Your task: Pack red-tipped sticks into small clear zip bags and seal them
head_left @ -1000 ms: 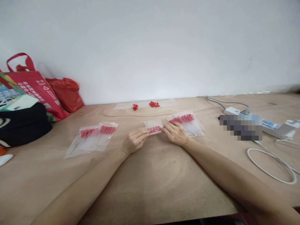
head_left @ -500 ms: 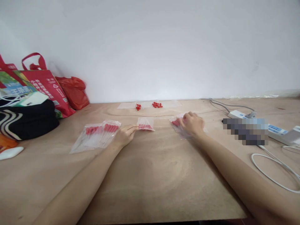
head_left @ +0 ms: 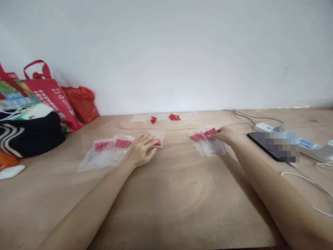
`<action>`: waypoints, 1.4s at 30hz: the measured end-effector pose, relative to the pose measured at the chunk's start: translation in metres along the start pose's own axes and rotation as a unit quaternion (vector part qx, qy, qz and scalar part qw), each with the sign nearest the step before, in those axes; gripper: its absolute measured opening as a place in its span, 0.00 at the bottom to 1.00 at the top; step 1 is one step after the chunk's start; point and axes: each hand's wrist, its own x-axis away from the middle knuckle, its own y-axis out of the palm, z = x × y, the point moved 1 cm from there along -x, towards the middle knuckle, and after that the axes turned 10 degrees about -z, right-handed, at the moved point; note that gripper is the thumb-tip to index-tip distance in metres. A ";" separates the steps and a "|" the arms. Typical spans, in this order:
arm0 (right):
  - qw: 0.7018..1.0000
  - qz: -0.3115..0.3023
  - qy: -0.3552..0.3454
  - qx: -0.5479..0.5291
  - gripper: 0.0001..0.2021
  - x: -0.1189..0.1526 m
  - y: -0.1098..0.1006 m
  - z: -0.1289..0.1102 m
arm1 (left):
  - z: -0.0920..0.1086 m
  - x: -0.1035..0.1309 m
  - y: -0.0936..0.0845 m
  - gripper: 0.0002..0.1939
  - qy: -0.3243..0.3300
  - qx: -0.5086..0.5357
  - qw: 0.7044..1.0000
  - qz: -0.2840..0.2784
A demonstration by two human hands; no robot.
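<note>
Left hand [head_left: 142, 151] flat, fingertips on small bag [head_left: 156, 138]; right hand [head_left: 224, 134] on bag pile [head_left: 208, 143].

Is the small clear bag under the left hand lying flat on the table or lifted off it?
Lying flat. The left hand rests open on the small bag, fingers spread, pressing it against the table.

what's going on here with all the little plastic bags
A person sits at a wooden table sorting clear bags of red-tipped pieces. The left hand lies flat on a small bag; the right hand touches the right pile of bags. Another pile lies left.
</note>
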 end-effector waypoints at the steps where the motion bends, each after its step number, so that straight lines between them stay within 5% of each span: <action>1: 1.000 -0.002 -0.001 -0.009 0.19 0.002 -0.001 -0.003 | 0.004 -0.002 0.003 0.17 0.003 0.009 1.000 -0.024; 5: 0.995 -0.022 -0.014 -0.095 0.19 0.013 -0.009 -0.015 | 0.007 -0.002 0.013 0.18 0.001 0.056 0.996 -0.069; 11: 0.952 -0.081 -0.142 -0.259 0.19 0.035 -0.018 -0.044 | 0.014 -0.006 0.009 0.12 -0.019 0.048 0.996 0.069; 18: 0.859 0.047 -0.350 -0.371 0.16 0.051 0.036 -0.074 | 0.041 -0.023 0.014 0.15 -0.013 0.103 0.987 0.121; 24: 0.839 0.148 -0.473 -0.226 0.03 0.050 0.077 -0.066 | 0.047 -0.033 0.019 0.23 0.011 0.103 0.987 0.120; 33: 0.821 0.103 -0.559 -0.046 0.08 0.054 0.082 -0.053 | 0.049 -0.032 0.020 0.08 0.131 0.035 0.980 0.147; 42: 0.719 0.235 -0.623 0.200 0.10 0.059 0.079 -0.035 | 0.044 -0.027 0.019 0.06 0.148 0.009 0.979 0.143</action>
